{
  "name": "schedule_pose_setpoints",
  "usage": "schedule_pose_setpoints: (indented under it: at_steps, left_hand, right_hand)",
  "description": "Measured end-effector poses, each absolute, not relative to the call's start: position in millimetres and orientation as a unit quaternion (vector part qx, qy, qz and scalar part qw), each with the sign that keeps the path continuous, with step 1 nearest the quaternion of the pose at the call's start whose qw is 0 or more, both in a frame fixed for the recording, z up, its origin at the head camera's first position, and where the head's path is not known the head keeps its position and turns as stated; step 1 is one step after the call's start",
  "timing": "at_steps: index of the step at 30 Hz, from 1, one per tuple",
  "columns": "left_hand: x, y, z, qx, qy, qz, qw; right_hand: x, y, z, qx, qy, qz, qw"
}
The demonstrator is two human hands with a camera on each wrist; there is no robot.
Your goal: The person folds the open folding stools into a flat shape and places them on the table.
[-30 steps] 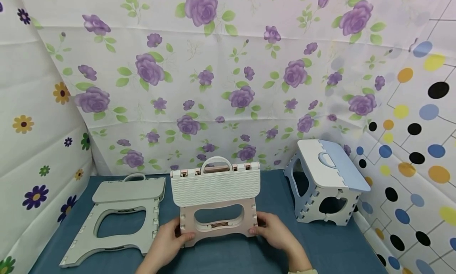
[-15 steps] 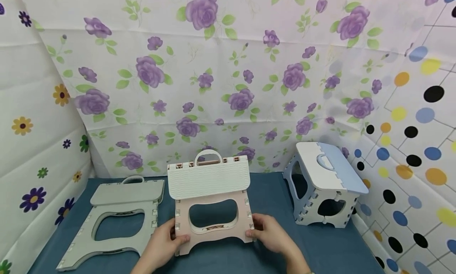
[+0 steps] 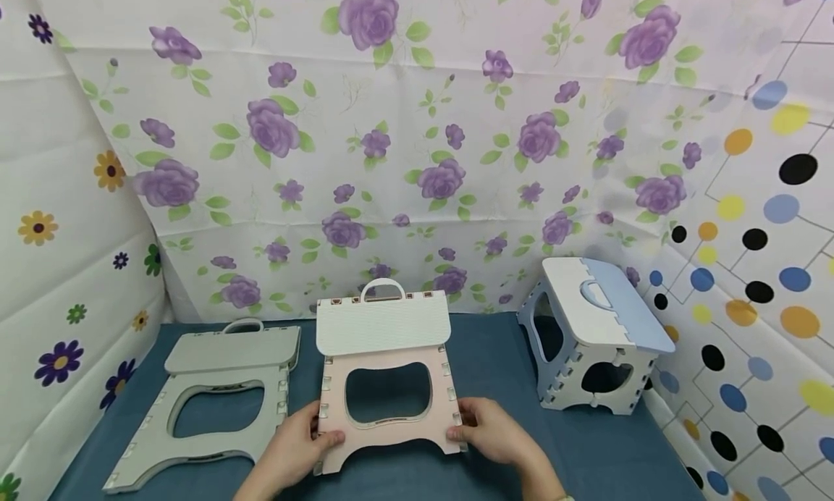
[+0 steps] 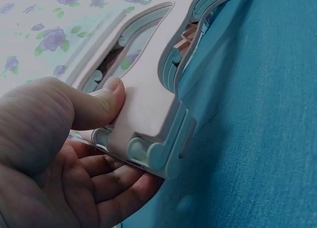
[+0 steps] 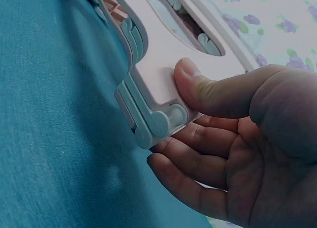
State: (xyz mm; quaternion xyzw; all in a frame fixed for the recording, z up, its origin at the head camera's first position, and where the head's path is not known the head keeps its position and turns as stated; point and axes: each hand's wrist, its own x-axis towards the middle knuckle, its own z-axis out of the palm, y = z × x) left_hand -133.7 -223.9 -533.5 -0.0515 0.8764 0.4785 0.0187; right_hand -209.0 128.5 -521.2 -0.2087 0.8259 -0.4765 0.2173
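Observation:
A pink and white folding step stool (image 3: 384,327), folded flat with its white handle at the top, is held in the middle of the head view. My left hand (image 3: 296,443) grips its lower left corner, the thumb on the pink front panel and the fingers behind the edge. At the lower right corner my right hand (image 3: 495,432) holds it the same way. Close up in the left wrist view, the thumb presses the pink leg panel (image 4: 143,89) beside the hinge knobs. The right wrist view shows the other leg corner (image 5: 158,74) between thumb and fingers.
A grey-green folding stool (image 3: 224,349) lies folded on the left of the blue cloth (image 3: 495,371). On the right a blue and white stool (image 3: 589,320) stands unfolded. A flowered curtain (image 3: 404,161) hangs behind, with patterned cloths at both sides.
The held stool has shifted slightly left and its lower edge has come nearer; it now leans back more, showing more of its pink panel. Both hands have kept their grip. The other stools stayed put.

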Motion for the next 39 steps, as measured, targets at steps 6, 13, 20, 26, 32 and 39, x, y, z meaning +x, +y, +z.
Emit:
schedule_pose_setpoints:
  at_steps: [6,13,20,26,32,39]
  left_hand:
    - [-134.1,-226.6,-534.8,-0.059,0.869,0.49,0.03]
    - [-135.8,-230.4,-533.1,-0.069,0.862,0.499,0.05]
    - [-137.6,-233.6,-531.0,-0.076,0.865,0.492,0.062]
    - [-138.6,-234.4,-529.0,-0.084,0.87,0.482,0.063]
    - [-140.5,-234.5,-527.2,-0.099,0.878,0.464,0.059]
    - [-138.4,-233.1,-526.3,-0.111,0.876,0.466,0.051]
  right_hand:
    - [-209.6,127.2,-522.7,-0.183,0.826,-0.478,0.235]
    - [-211.1,123.1,-523.5,-0.174,0.826,-0.482,0.236]
    - [-211.8,119.8,-525.6,-0.168,0.823,-0.485,0.245]
    - [-210.7,117.6,-525.1,-0.154,0.821,-0.495,0.241]
    - [-210.3,115.2,-526.6,-0.147,0.813,-0.51,0.24]
    - [-208.8,111.9,-531.7,-0.155,0.809,-0.519,0.229]
